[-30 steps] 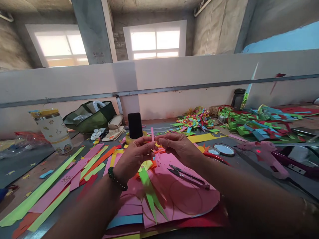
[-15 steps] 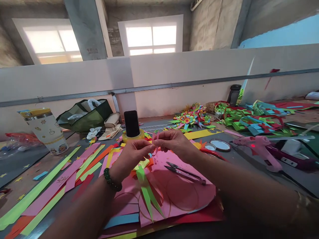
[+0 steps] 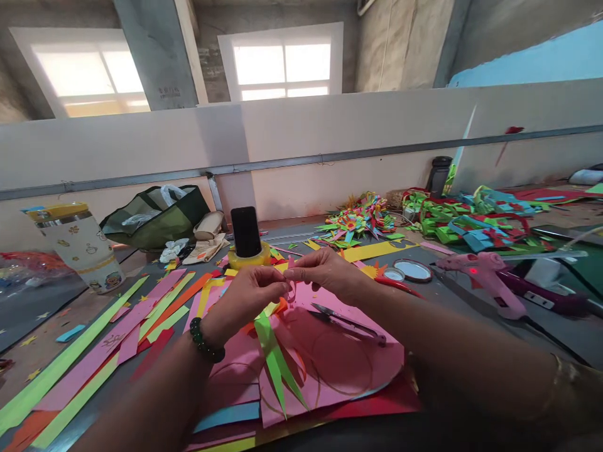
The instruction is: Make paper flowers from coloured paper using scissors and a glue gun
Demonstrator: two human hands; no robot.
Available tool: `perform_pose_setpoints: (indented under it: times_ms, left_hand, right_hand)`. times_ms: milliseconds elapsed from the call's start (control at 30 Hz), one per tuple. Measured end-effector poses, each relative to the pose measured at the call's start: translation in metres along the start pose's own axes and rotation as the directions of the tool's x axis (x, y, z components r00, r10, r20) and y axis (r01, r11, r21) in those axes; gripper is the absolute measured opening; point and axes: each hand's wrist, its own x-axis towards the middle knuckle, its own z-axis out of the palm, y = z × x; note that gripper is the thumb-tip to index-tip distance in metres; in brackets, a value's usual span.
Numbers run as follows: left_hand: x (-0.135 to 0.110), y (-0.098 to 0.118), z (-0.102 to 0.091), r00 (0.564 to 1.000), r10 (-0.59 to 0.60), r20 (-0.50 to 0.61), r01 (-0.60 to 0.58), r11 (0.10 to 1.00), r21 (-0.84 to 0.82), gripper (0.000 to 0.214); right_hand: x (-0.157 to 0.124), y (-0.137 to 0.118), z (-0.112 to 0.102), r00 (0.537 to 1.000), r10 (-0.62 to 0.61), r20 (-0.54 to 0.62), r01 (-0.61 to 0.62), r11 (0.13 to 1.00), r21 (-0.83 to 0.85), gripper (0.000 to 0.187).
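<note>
My left hand (image 3: 252,289), with a dark green bead bracelet on its wrist, pinches a thin pink paper strip (image 3: 293,292). My right hand (image 3: 323,271) grips the same strip from the other side, and the fingertips of both hands meet. Below them lies a paper flower (image 3: 271,329) with orange, yellow and long green pointed pieces, partly hidden by my left hand. It rests on pink paper sheets (image 3: 339,383) with drawn curves. Thread snips (image 3: 351,326) lie on the pink paper, right of the flower.
Coloured paper strips (image 3: 101,351) spread at left beside a tumbler (image 3: 87,251). A phone (image 3: 246,231) leans upright at a yellow tape roll (image 3: 264,253). Right are red-handled scissors (image 3: 398,287), a pink glue gun (image 3: 490,279) with a lit red light, and a purple power strip (image 3: 546,295). Paper flowers (image 3: 360,220) heap behind.
My fingers have shifted slightly on the pink strip, and a small loop of it now hangs below them. The whole view has moved a little; the other things lie as before.
</note>
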Motion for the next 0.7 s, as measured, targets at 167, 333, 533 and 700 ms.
perform_pose_setpoints:
  times_ms: [167, 333, 533, 700]
  left_hand:
    - [0.001, -0.004, -0.003, 0.993, -0.019, -0.119, 0.017, 1.0, -0.016, 0.024]
    - [0.002, -0.009, -0.005, 0.995, -0.101, 0.014, 0.102, 0.987, -0.123, 0.039]
    - [0.003, -0.011, -0.003, 0.982, -0.177, 0.067, 0.186, 0.966, -0.181, 0.038]
    - [0.002, -0.008, 0.003, 0.977, -0.21, 0.04, 0.214, 0.968, -0.134, 0.036]
  right_hand:
    - [-0.001, -0.001, 0.001, 0.999, -0.013, -0.038, 0.013, 1.0, -0.002, 0.029]
    - [-0.004, -0.003, 0.005, 0.992, -0.103, -0.07, 0.108, 0.992, 0.07, 0.023]
    - [-0.004, -0.002, 0.009, 0.976, -0.177, -0.128, 0.195, 0.971, 0.139, 0.017]
    - [-0.005, -0.004, 0.009, 0.936, -0.262, -0.235, 0.296, 0.947, 0.122, 0.015]
